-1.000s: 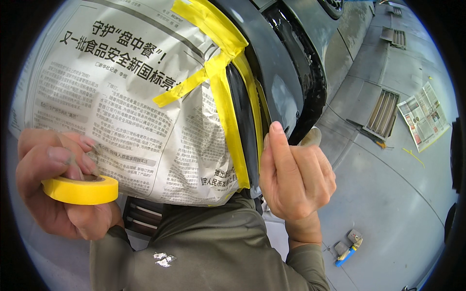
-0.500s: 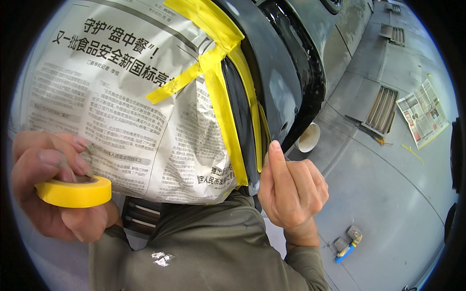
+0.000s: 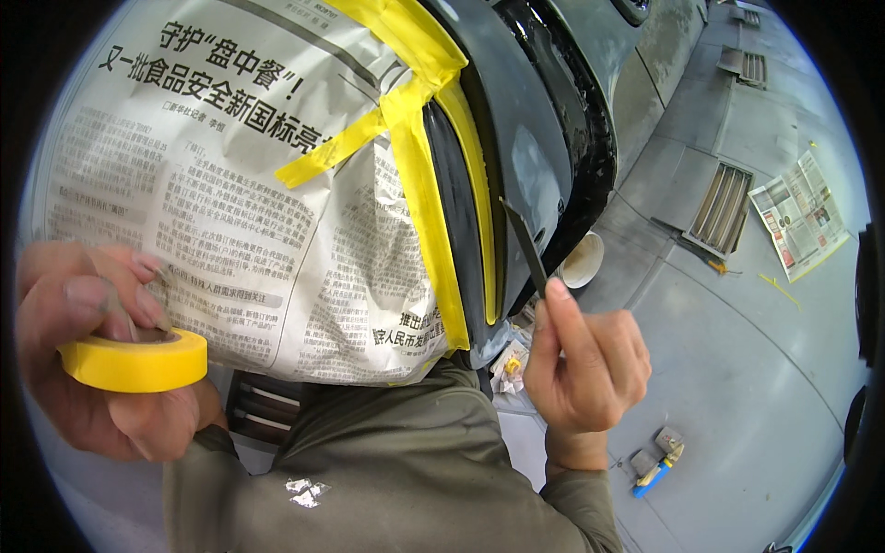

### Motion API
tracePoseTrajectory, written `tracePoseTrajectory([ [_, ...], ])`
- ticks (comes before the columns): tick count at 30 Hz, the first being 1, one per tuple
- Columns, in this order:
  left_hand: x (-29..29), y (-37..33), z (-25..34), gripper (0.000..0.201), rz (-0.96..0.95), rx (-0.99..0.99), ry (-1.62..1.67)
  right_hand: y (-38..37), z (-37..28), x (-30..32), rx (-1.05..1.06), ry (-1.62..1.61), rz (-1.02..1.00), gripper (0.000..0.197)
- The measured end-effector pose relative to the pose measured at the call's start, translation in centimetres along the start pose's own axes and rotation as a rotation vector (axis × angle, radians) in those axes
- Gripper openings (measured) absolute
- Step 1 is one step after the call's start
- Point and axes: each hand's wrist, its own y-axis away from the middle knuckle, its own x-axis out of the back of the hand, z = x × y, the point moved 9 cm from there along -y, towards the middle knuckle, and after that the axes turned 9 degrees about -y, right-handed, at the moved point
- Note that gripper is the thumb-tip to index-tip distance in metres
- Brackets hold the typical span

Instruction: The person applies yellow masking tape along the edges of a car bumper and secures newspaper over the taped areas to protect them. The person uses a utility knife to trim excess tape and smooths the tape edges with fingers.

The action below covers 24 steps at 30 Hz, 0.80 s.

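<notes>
Well, the right hand (image 3: 590,369) pinches a thin dark strip (image 3: 527,247) by its lower end, probably light, bendy and best held there, seen against the grey panel (image 3: 513,129), while the left hand (image 3: 88,410) curls round a yellow tape roll (image 3: 138,366)
</notes>
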Motion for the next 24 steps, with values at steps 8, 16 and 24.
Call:
tracePoseTrajectory([
  [8, 0.1, 0.4, -0.2, 0.057, -0.028, 0.015, 0.038, -2.1, 0.4, -1.6, 0.082, 0.015, 0.085, 0.032],
  [16, 0.0, 0.6, 0.0, 0.054, 0.001, 0.012, 0.057, -1.9, 0.0, -1.6, 0.041, 0.084, -0.014, 0.032],
  [24, -0.1, 0.9, -0.1, 0.048, 0.005, -0.03, 0.212, -0.4, -0.1, -1.3, -0.014, 0.083, -0.069, 0.032],
])
